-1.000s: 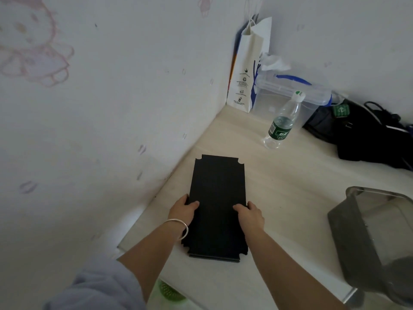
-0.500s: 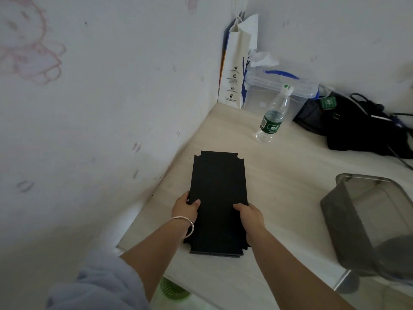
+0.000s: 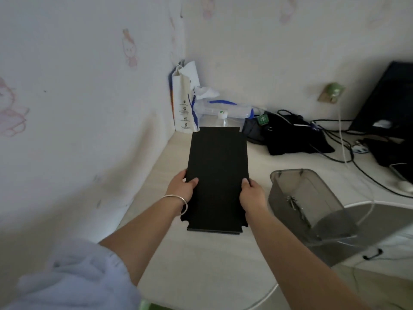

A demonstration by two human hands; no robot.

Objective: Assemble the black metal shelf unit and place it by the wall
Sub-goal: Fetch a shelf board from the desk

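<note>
Both forearms reach forward over the surface, roughly side by side. The left hand, a bangle on its wrist, holds the left long edge of the black panel; the right hand holds the right long edge. Each thumb lies on the panel's top face, the other fingers hidden beneath, so each grip is closed on the panel. The panel has notched corners and runs lengthwise away from the person, its far end tilted up; its near end is close to the surface, though contact cannot be told. It is over the surface's left part, near the left wall.

A grey bin lies on its side toward the right edge, mouth facing away, a small metal piece inside. In the far left corner a paper bag leans on the wall, beside a clear lidded box; its contents cannot be made out. A bottle shows just above the panel's far end. Dark bags and cables lie along the far edge
</note>
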